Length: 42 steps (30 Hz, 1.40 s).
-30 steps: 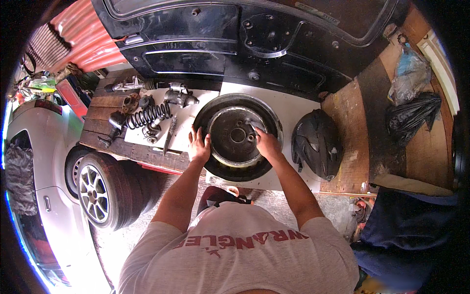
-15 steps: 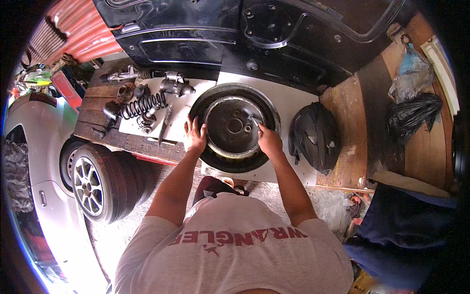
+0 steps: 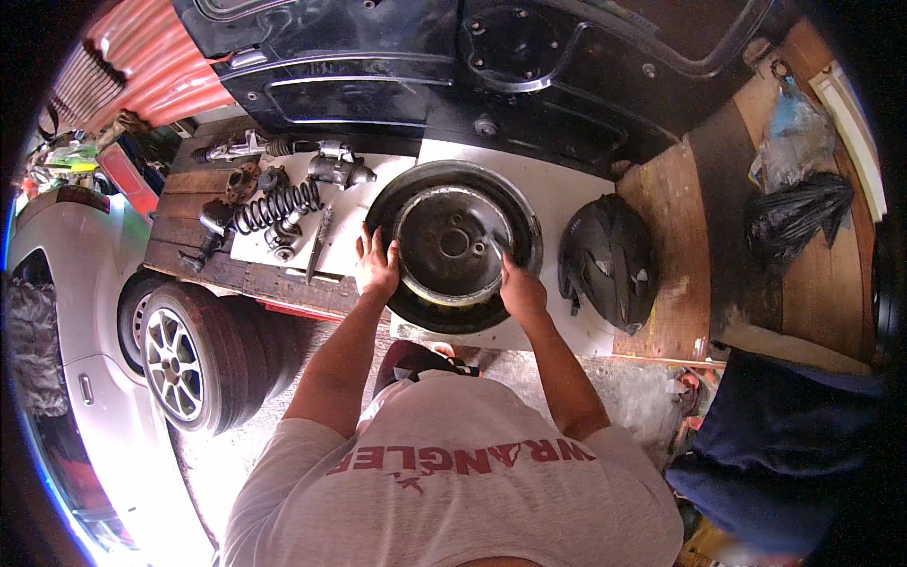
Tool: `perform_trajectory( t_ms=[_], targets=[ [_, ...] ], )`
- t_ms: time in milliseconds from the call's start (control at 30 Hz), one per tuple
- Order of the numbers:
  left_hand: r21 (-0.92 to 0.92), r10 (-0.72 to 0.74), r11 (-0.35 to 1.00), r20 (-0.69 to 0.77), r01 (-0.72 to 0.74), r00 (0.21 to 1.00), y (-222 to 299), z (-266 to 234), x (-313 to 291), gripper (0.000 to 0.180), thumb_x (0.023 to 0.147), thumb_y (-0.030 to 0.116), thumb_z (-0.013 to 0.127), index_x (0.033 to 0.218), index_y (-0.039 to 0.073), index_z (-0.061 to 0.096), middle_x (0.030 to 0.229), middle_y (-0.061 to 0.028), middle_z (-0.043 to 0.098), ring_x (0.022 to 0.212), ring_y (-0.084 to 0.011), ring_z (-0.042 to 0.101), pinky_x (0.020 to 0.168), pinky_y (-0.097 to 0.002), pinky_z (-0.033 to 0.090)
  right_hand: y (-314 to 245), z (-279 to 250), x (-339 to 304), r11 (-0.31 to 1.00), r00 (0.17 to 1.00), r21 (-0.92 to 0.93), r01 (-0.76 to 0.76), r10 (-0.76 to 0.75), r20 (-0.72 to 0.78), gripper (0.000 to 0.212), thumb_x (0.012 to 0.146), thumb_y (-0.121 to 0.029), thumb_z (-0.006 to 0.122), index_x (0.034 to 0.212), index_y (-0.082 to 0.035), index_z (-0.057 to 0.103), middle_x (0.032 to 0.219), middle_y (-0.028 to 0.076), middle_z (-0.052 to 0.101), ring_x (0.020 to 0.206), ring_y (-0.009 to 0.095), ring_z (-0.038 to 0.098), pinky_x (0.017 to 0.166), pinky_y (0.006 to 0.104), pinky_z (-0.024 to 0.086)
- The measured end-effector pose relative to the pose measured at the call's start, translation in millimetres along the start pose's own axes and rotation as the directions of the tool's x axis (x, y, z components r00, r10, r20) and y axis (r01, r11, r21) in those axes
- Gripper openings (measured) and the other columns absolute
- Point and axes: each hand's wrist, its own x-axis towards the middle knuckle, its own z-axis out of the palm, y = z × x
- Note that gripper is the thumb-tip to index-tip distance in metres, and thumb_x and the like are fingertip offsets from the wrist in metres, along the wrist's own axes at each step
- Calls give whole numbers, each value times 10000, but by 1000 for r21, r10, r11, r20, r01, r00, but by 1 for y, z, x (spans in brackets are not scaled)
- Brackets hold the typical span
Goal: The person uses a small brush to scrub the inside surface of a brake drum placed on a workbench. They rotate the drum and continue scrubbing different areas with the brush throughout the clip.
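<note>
A dark steel wheel rim [image 3: 430, 312] lies flat on the white part of the bench, its hub face up with a centre hole and bolt holes. My left hand [image 3: 379, 269] rests with fingers spread on the rim's left edge. On the right side, my right hand [image 3: 522, 291] is closed around a slim, pale-tipped hand tool [image 3: 498, 248] whose exact kind is too small to tell. Its tip points into the dish of the wheel, close to the bolt holes. The fingers cover most of its handle.
A coil spring [image 3: 279, 206] and several metal car parts lie left of the wheel, beside a long thin tool [image 3: 319, 246]. Right of it sits a black helmet-like object [image 3: 609, 265]. A black panel [image 3: 378, 85] stands behind. Tyred wheels [image 3: 177, 359] and a silver car [image 3: 104, 321] are at left.
My right hand has shifted slightly down toward me, and the tool's tip has moved the same way across the wheel. My left hand stays on the rim.
</note>
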Motion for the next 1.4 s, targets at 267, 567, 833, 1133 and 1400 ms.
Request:
perform_trajectory(
  t_ms=[267,567,833,1133,1400],
  targets=[
    [-32,13,999,-11,-14,1000,-5,2,2,613,953,485,422,1414,81,399,1557,-168,189,1364,-416,272,1121,-487,268,-14,7,6,999,998,-2,-52,52,22,464,961,-260,437,1408,-142,404,892,243,665,847,396,664,736,535,508],
    [-6,3,1000,-1,-3,1000,-5,2,-1,608,959,489,416,1420,93,393,1562,-161,176,1369,-411,265,1118,-486,276,-6,8,-45,999,995,6,37,-37,91,481,950,-261,454,1404,-110,403,855,229,669,773,406,663,695,532,513],
    [-15,32,999,-18,-32,999,-3,4,5,589,960,469,429,1412,91,407,1556,-178,183,1358,-428,269,1119,-488,269,-17,7,36,999,999,-35,22,-23,-24,460,916,-202,466,1353,-64,435,897,246,671,845,414,658,737,530,519],
    [2,27,1000,6,-27,1000,-7,4,-1,588,955,482,426,1416,118,410,1562,-183,163,1360,-434,267,1111,-503,274,-13,4,-54,1000,989,18,22,-24,147,443,952,-244,424,1360,-71,413,867,236,670,810,418,663,715,538,518],
    [6,24,1000,14,-24,1000,-2,-2,1,594,956,499,418,1422,132,407,1562,-184,159,1367,-434,256,1114,-503,269,-16,-7,12,996,996,68,-52,48,69,427,947,-222,426,1351,-84,440,944,261,661,873,430,654,775,547,500]
  ],
)
